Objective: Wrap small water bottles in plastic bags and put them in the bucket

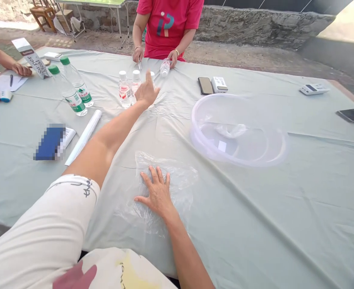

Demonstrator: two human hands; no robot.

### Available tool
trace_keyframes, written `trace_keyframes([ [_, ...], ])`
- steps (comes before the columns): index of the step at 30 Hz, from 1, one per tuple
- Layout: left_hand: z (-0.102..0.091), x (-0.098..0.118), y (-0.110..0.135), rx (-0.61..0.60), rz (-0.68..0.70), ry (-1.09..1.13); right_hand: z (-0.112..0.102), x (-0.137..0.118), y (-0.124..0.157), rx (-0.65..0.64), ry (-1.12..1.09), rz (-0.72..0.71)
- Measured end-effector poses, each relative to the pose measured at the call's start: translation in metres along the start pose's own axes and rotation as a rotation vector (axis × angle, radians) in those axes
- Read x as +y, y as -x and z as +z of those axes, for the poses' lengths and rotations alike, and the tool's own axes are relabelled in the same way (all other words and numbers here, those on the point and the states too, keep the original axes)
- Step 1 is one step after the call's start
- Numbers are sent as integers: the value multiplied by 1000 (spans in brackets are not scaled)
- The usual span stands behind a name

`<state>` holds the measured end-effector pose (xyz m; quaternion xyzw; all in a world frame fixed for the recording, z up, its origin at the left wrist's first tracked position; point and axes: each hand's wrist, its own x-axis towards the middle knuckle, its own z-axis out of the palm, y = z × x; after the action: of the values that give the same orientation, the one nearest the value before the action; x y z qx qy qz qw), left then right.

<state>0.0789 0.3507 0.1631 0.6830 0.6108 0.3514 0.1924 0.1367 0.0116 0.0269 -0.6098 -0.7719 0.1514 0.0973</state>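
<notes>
My left hand [147, 92] is stretched far out over the table, right by three small water bottles [124, 89]. One finger points up, nothing shows in the hand, and it partly hides the third bottle. My right hand [157, 193] lies flat, fingers spread, on a clear plastic bag [180, 180] spread on the pale green tablecloth [255, 208] close to me.
A large clear plastic basin [237, 130] stands to the right. Two green-capped bottles [71, 90], a white roll [83, 136] and a blue item [49, 142] lie left. A person in a red shirt [167, 24] stands opposite, holding a small bottle [165, 67]. Phones and scales [219, 84] lie beyond the basin.
</notes>
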Motion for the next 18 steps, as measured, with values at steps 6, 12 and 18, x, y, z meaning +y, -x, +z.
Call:
trace_keyframes([
  [6, 11, 18, -39, 19, -127, 41, 0, 3, 1, 0, -17, -13],
  [12, -10, 2, 16, 3, 34, -142, -4, -1, -1, -27, -36, 13],
  [18, -88, 2, 98, -7, 170, -67, -7, -6, -4, -67, -67, 66],
])
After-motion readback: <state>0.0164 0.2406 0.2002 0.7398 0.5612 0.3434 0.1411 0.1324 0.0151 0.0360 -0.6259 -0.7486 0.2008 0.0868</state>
